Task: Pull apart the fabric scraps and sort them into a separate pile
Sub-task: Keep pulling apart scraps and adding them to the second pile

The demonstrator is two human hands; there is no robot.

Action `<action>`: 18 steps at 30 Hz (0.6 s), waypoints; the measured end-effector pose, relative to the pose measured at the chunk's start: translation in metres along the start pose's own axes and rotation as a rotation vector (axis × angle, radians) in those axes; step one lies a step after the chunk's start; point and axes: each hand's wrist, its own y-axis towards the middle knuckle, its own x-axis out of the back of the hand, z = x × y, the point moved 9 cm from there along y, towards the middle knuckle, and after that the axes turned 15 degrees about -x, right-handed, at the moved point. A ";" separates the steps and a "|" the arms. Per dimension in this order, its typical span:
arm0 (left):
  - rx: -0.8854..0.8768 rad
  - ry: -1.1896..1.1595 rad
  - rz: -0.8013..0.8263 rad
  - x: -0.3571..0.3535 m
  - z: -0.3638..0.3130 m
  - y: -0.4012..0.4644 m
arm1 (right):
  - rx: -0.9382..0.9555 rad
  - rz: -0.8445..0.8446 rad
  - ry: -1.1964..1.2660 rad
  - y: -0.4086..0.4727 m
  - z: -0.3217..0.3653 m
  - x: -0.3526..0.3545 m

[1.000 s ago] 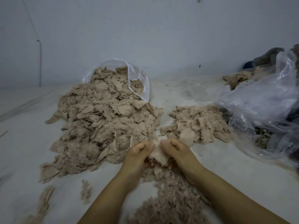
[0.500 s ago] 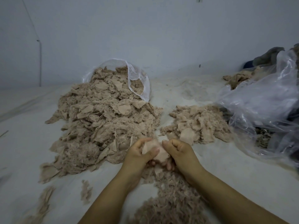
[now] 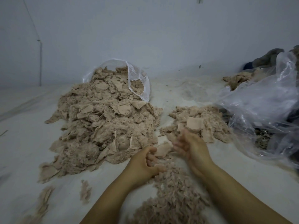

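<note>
A big heap of beige fabric scraps point(image 3: 103, 126) spills from a clear bag point(image 3: 137, 81) at centre left. A smaller sorted pile point(image 3: 199, 123) lies to its right. Fluffy fibre scraps point(image 3: 171, 199) cover the surface between my forearms. My left hand point(image 3: 144, 164) has its fingers curled, with a pale scrap point(image 3: 163, 150) at the fingertips. My right hand point(image 3: 189, 146) is blurred, its fingers spread and empty, just in front of the smaller pile.
A large crumpled clear plastic bag point(image 3: 265, 110) lies at the right, with dark cloth point(image 3: 268, 57) behind it. Loose tufts point(image 3: 85, 191) lie at the lower left. A pale wall point(image 3: 145, 38) rises behind the white surface point(image 3: 242, 167).
Both hands pinched one scrap together before. My right hand has since let go and swung right toward the smaller pile, while my left hand stays curled near the pale scrap.
</note>
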 end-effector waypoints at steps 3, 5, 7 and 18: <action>-0.052 -0.134 -0.061 0.000 -0.006 0.001 | -0.125 0.148 -0.443 -0.001 -0.032 -0.020; -0.038 -0.362 -0.149 0.008 -0.004 0.001 | -0.075 0.248 -0.700 -0.008 -0.039 -0.033; -0.009 -0.506 -0.227 0.017 0.000 0.000 | 0.007 0.268 -0.847 -0.012 -0.036 -0.038; 0.007 -0.685 -0.248 0.015 -0.001 0.000 | -0.086 0.334 -0.869 -0.019 -0.034 -0.037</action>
